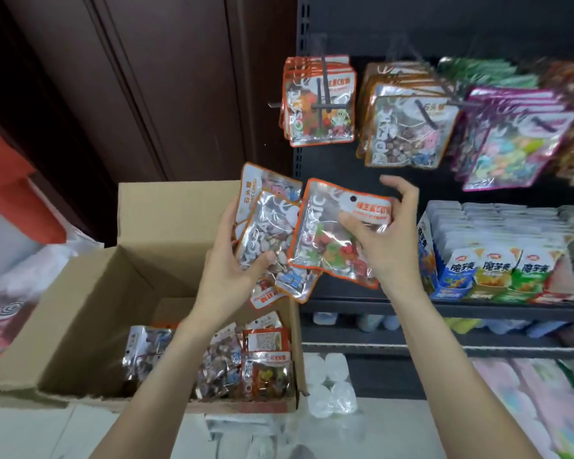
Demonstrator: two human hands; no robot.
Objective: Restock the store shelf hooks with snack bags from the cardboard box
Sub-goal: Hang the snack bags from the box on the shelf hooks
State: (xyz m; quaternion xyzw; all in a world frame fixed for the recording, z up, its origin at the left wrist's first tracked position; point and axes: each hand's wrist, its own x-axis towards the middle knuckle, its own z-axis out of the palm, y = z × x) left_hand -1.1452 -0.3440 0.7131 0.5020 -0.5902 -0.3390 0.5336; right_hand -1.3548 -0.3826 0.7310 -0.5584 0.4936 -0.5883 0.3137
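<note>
Left hand point(227, 270) is gripping three snack bags point(269, 240); right hand point(386, 240) is pinching one orange-edged bag point(332, 240) above the cardboard box point(90, 313).

Cardboard box point(90, 303) left of shelf point(444, 304)

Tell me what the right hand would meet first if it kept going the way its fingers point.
Probably the brown-edged bags hanging on the hook above; the right hand, holding an orange-edged bag, points up toward them, though depth is unclear.
</note>
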